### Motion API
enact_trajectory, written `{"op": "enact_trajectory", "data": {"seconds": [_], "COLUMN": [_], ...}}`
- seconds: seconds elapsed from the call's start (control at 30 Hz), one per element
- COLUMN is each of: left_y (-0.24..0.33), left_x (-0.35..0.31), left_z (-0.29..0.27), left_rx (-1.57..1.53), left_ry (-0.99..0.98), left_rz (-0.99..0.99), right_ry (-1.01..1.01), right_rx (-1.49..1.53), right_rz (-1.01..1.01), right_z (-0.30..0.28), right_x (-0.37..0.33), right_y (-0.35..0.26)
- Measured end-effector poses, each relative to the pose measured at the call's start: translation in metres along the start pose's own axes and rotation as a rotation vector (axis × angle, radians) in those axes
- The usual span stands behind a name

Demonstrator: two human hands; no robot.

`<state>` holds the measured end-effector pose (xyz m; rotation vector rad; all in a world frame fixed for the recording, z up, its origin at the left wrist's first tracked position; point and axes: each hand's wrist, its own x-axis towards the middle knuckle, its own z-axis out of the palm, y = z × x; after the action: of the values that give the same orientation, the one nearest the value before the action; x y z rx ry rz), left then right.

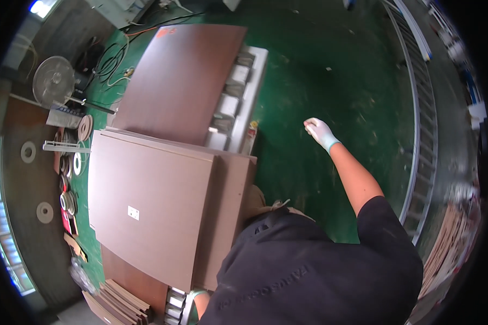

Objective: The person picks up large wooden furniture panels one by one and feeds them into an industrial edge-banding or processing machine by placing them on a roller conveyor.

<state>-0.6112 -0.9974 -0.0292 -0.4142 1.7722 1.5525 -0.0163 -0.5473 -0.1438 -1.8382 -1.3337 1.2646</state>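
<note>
My right hand (pixel 321 133), in a white glove with bare fingertips, hangs over the green floor with its fingers curled in. Nothing shows in it, and it stands apart from the boards. My left hand (pixel 196 293) is mostly hidden at the near edge of a stack of greyish-brown boards (pixel 152 195); only the glove cuff and wrist show beside the stack. Whether it grips a board cannot be seen. A small white label (pixel 133 213) is on the top board. Beyond lies a darker brown board (pixel 179 81), on a white slatted roller frame (pixel 255 76).
A standing fan (pixel 54 81) and rolls of edge banding (pixel 85 128) are on the left. Cables (pixel 111 65) lie at the far left. More board strips (pixel 119 306) are stacked at the lower left. A metal ladder-like roller track (pixel 415 119) runs along the right.
</note>
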Motion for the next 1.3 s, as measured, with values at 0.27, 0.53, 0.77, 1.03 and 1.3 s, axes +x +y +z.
{"op": "enact_trajectory", "data": {"seconds": [0.27, 0.53, 0.77, 1.03, 1.3], "left_y": [-0.033, -0.078, -0.121, -0.125, -0.119], "left_x": [-0.021, -0.07, -0.107, -0.103, -0.064], "left_z": [0.1, 0.255, 0.423, 0.614, 0.755], "left_rx": [-0.117, -0.196, -0.243, -0.377, -0.574], "left_ry": [0.197, 0.281, 0.264, 0.279, 0.41], "left_rz": [-0.055, -0.092, -0.013, 0.117, 0.152], "right_ry": [-0.34, -0.586, -0.283, -0.254, -0.64], "right_rx": [-0.208, -0.787, -0.754, 0.088, 0.203], "right_rz": [-0.235, 0.018, 0.339, -0.05, -0.311], "right_z": [0.075, -0.143, -0.358, -0.296, -0.196], "right_x": [0.138, 0.135, 0.282, 0.577, 0.688], "right_y": [-0.129, -0.005, 0.039, -0.173, -0.346]}}
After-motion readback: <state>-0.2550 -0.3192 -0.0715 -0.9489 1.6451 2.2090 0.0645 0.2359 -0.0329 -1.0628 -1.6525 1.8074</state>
